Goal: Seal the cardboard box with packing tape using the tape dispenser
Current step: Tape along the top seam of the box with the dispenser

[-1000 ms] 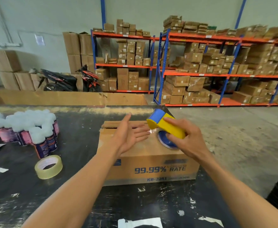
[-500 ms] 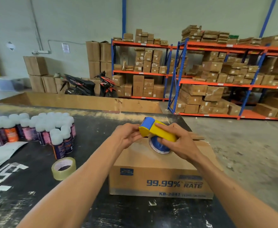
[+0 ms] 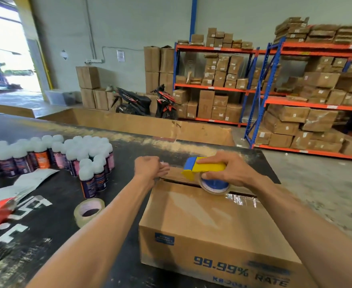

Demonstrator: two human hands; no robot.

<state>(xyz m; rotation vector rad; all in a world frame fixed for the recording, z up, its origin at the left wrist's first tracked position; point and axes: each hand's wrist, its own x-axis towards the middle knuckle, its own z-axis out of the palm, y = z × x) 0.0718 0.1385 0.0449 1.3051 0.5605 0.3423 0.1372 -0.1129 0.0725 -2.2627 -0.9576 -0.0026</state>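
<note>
The tape dispenser (image 3: 205, 170), gripped in the right hand (image 3: 229, 170), has dropped onto the cardboard box (image 3: 208, 221) seam on the table (image 3: 56, 204); the left hand (image 3: 150, 168), now pinching the tape end, anchors it at the far-left edge, so sealing has begun.

Warehouse: grey-green wall (image 3: 129, 28), concrete floor (image 3: 316, 179), blue-orange racks (image 3: 275, 100) stacked with cartons beyond the grip, daylight through doorway (image 3: 6, 59) far left.
</note>
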